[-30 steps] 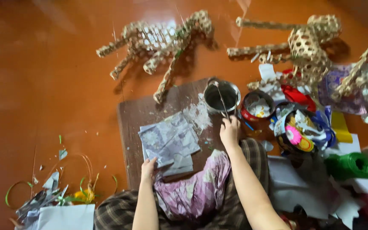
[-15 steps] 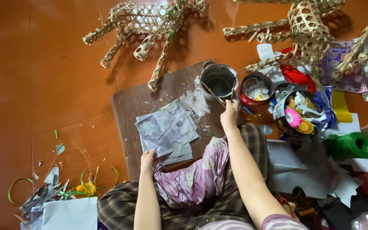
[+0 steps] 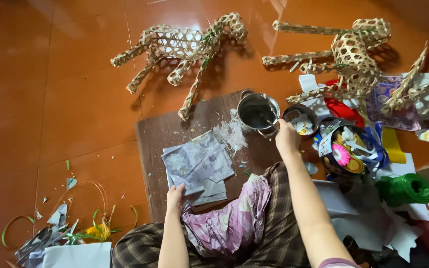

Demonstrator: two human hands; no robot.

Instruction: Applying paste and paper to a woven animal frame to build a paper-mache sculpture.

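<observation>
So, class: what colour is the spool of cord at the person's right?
Bright green, clearest in the head view.

The person's 2 forearms are bare, the left hand (image 3: 175,194) and right hand (image 3: 287,139) wearing no gloves, rings or watch that can be made out. A pinkish sleeve edge shows on the right arm at the near frame border. The legs are covered by dark plaid cloth in brown and olive checks.
</observation>
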